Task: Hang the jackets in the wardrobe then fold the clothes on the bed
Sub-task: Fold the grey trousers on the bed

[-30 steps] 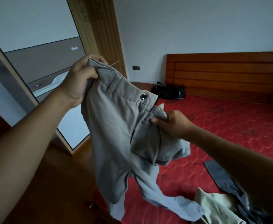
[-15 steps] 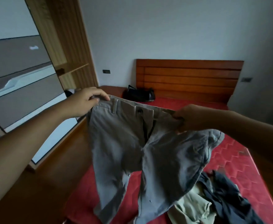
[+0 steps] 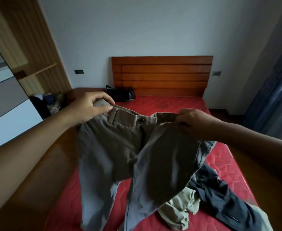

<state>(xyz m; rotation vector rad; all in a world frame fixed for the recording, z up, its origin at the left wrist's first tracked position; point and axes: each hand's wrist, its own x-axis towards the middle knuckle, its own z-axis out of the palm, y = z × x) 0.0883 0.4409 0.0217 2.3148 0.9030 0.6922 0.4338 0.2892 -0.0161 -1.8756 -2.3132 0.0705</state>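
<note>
Head view looks down over my two bare arms at the grey-khaki cotton trousers point(image 3: 120, 147) I hold up by the waistband above the red quilted mattress point(image 3: 220, 155). My left hand point(image 3: 90, 108) grips the waistband's left corner just beside a belt loop, fingers point(image 3: 103, 97) curled over the top edge and thumb pressed against the front. My right hand point(image 3: 195, 124) pinches the other end of the waistband, its fingers bunched tightly round a fold of cloth. The waistband sags a little between my hands, the dark button showing near the middle, and both legs hang down, their lower ends reaching the near end of the mattress. Under the right leg lie a crumpled pale green garment point(image 3: 180, 212) and a dark grey garment point(image 3: 220, 197), touching each other on the bed. A black bag point(image 3: 120, 94) sits at the far left corner against the brown slatted wooden headboard point(image 3: 162, 74). To my left stands the light wooden wardrobe point(image 3: 36, 55), with dark clothes point(image 3: 48, 104) heaped at its foot.
</note>
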